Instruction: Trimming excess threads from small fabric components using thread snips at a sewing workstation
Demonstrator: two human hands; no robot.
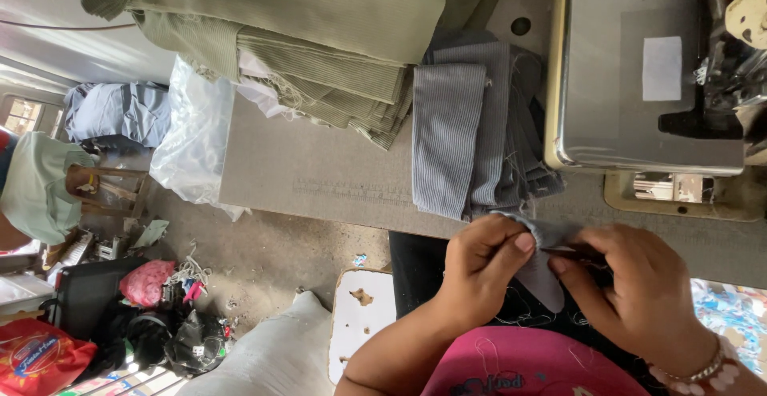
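Note:
My left hand and my right hand meet at the table's near edge, both pinching a small grey piece of cloth. The cloth hangs down between the thumbs. A thin dark object shows at my right hand's fingertips; I cannot tell what it is. A beaded bracelet circles my right wrist. Just beyond my hands lies a stack of grey striped fabric pieces.
A sewing machine stands on the grey table at the right. Folded olive-green fabric is piled at the back. A clear plastic bag, a white sack and bags clutter the floor. A person in pale green sits at far left.

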